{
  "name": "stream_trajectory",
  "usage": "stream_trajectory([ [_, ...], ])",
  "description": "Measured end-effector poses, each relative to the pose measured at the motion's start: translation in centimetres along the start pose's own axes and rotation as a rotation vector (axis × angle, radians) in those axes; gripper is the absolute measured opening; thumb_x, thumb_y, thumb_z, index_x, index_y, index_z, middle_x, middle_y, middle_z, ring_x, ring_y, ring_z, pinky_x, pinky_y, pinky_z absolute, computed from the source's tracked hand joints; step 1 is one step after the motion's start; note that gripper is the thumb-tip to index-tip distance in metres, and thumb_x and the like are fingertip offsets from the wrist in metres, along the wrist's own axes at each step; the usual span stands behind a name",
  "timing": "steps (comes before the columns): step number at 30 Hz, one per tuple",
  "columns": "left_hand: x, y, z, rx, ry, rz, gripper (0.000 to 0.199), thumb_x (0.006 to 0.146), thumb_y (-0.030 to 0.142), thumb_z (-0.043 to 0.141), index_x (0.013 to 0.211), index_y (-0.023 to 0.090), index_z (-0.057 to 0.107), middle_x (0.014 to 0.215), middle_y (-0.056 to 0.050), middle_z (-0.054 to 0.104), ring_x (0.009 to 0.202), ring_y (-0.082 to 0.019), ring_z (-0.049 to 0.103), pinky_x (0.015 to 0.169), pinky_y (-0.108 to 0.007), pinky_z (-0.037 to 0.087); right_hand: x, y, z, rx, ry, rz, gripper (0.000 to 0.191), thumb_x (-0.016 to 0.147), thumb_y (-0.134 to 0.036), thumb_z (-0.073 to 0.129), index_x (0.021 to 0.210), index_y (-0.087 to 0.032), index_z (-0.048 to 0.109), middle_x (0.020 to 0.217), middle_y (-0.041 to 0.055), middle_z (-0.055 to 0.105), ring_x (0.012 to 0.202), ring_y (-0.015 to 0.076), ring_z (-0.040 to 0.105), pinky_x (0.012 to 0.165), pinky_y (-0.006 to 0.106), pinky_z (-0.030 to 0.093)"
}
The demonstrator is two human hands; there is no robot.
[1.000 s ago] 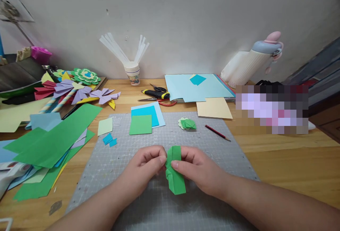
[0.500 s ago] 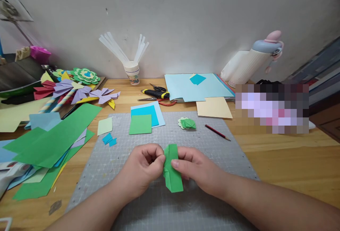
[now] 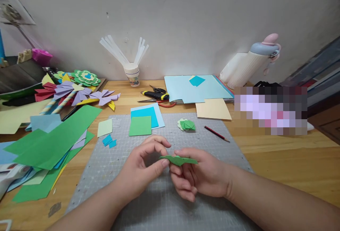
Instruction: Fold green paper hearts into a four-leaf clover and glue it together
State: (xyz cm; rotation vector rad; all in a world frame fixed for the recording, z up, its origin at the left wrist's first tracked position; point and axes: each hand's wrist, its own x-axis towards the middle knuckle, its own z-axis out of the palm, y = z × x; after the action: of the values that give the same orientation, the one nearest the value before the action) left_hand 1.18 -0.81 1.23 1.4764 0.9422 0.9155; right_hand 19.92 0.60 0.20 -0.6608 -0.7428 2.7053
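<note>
A folded green paper (image 3: pixel 179 160) is held between both hands above the grey cutting mat (image 3: pixel 148 209), seen nearly edge-on. My left hand (image 3: pixel 147 160) pinches its left end between thumb and fingers. Under and behind the paper, my right hand (image 3: pixel 199 174) supports it with curled fingers, palm turned partly up. Beyond the hands lie a green square (image 3: pixel 140 125) on blue sheets and a small folded green piece with a pale scalloped edge (image 3: pixel 186 125).
A pencil (image 3: pixel 216 133) lies right on the mat; small blue pieces (image 3: pixel 107 140) lie left. Green sheets (image 3: pixel 58 135) and paper flowers (image 3: pixel 86 78) cover the left side. Scissors (image 3: pixel 158 89), a cutter (image 3: pixel 155 95), a paper cup (image 3: pixel 132 75) and a bottle (image 3: pixel 248 66) stand or lie behind.
The green paper has turned from upright, face showing, to nearly flat and edge-on. My right hand has rolled palm upward beneath it, and my left fingers have spread over its left end.
</note>
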Motion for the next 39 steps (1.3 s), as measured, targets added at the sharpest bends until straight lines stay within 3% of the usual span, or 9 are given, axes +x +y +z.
stream_trajectory([
  [4,0.4,-0.1,0.0,-0.057,0.013,-0.070,0.010,0.078,0.023,0.056,0.071,0.019,0.051,0.089,-0.003,0.052,0.088,-0.018,0.051,0.079,-0.029,0.037,0.1,-0.1,0.0,-0.124,0.341,-0.352,0.033,0.087,-0.045,0.039,0.073,-0.018,0.049,0.059,-0.0026,0.046,0.047,0.0093,0.044,0.044,0.022,0.023],
  [6,0.4,-0.1,0.1,0.021,0.028,-0.080,0.009,0.077,0.020,0.055,0.069,0.019,0.049,0.086,-0.002,0.051,0.085,-0.017,0.050,0.077,-0.029,0.037,0.0,-0.1,0.2,-0.311,0.471,-0.521,0.027,0.087,-0.041,0.043,0.076,-0.018,0.051,0.070,-0.0015,0.048,0.057,0.0102,0.045,0.048,0.022,0.027],
  [9,0.4,0.0,0.4,0.200,0.049,-0.072,0.009,0.075,0.016,0.055,0.068,0.019,0.049,0.083,-0.002,0.052,0.084,-0.018,0.050,0.078,-0.029,0.036,-0.3,0.2,0.7,-0.711,0.570,-0.643,0.009,0.082,-0.029,0.056,0.084,-0.020,0.053,0.080,-0.0009,0.049,0.070,0.0124,0.045,0.062,0.024,0.035],
  [12,0.3,0.2,0.6,0.304,0.053,-0.047,0.009,0.074,0.014,0.055,0.068,0.019,0.050,0.082,-0.002,0.054,0.084,-0.018,0.051,0.079,-0.030,0.036,-0.3,0.5,1.0,-0.998,0.568,-0.726,0.005,0.077,-0.016,0.057,0.079,-0.019,0.054,0.083,0.0005,0.051,0.077,0.0143,0.047,0.070,0.026,0.037],
  [15,0.4,0.3,0.7,0.245,0.052,-0.050,0.008,0.075,0.016,0.055,0.069,0.019,0.051,0.082,-0.002,0.053,0.084,-0.018,0.051,0.079,-0.030,0.037,-0.2,0.5,1.1,-1.051,0.566,-0.750,0.010,0.078,-0.014,0.054,0.070,-0.019,0.051,0.077,0.0003,0.050,0.075,0.0144,0.047,0.069,0.026,0.036],
  [23,0.5,0.1,0.4,-0.046,0.036,-0.141,0.015,0.079,0.026,0.059,0.068,0.018,0.053,0.080,-0.001,0.049,0.078,-0.015,0.046,0.072,-0.026,0.036,0.0,0.2,1.0,-0.995,0.577,-0.707,0.008,0.075,-0.014,0.056,0.070,-0.019,0.052,0.077,-0.0001,0.051,0.074,0.0141,0.047,0.068,0.026,0.036],
  [31,0.3,-0.2,0.4,-0.249,-0.030,-0.246,0.019,0.081,0.035,0.058,0.074,0.017,0.056,0.080,-0.002,0.051,0.080,-0.017,0.047,0.074,-0.028,0.038,0.0,0.4,1.1,-0.907,0.500,-0.729,0.009,0.077,-0.017,0.058,0.070,-0.019,0.052,0.079,0.0012,0.053,0.078,0.0155,0.049,0.072,0.028,0.038],
  [35,0.2,-0.2,0.6,-0.078,0.145,-0.105,0.012,0.080,0.030,0.062,0.080,0.020,0.056,0.083,-0.002,0.053,0.082,-0.017,0.050,0.074,-0.028,0.040,0.0,0.6,1.0,-0.939,0.557,-0.736,0.009,0.078,-0.017,0.057,0.072,-0.019,0.051,0.078,0.0001,0.051,0.076,0.0146,0.048,0.070,0.028,0.037],
  [39,0.0,-0.1,0.7,0.245,0.178,0.075,0.003,0.081,0.022,0.059,0.079,0.021,0.061,0.086,-0.004,0.057,0.088,-0.019,0.053,0.080,-0.031,0.040,-0.1,0.8,0.9,-0.945,0.608,-0.732,0.008,0.079,-0.018,0.055,0.073,-0.020,0.050,0.079,0.0001,0.050,0.075,0.0148,0.047,0.068,0.028,0.037],
])
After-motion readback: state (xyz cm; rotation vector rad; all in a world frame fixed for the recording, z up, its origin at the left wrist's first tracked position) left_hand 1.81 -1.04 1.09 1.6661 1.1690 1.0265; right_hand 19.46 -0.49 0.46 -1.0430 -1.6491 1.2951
